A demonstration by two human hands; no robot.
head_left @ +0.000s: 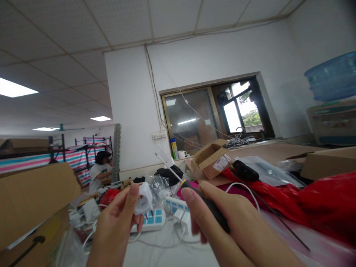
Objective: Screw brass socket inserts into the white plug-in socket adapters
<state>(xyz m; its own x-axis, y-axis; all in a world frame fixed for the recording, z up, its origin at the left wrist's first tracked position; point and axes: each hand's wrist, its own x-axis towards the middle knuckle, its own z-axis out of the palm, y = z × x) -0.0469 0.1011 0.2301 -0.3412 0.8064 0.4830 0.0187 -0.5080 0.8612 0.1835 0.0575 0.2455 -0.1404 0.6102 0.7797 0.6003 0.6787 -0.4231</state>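
Observation:
My left hand (118, 218) pinches a small white plug adapter (145, 198) between thumb and fingers; its round socket face and metal prongs show. In my right hand (222, 218) is a screwdriver (205, 202) with a black handle, a yellow ring and a long thin shaft. The shaft points up and to the left, its tip above the adapter and apart from it. Behind the hands lie a white power strip with blue sockets (158, 219) and a second such strip (175, 204). White plugs (184, 219) with cords sit close by on the table (155, 252).
A large cardboard box (36, 200) stands at the left. An open carton (213, 161) and a red plastic bag (319, 200) lie at the back and right. Beyond the left side, a person (100, 172) sits near shelves. A water dispenser (332, 124) stands far right.

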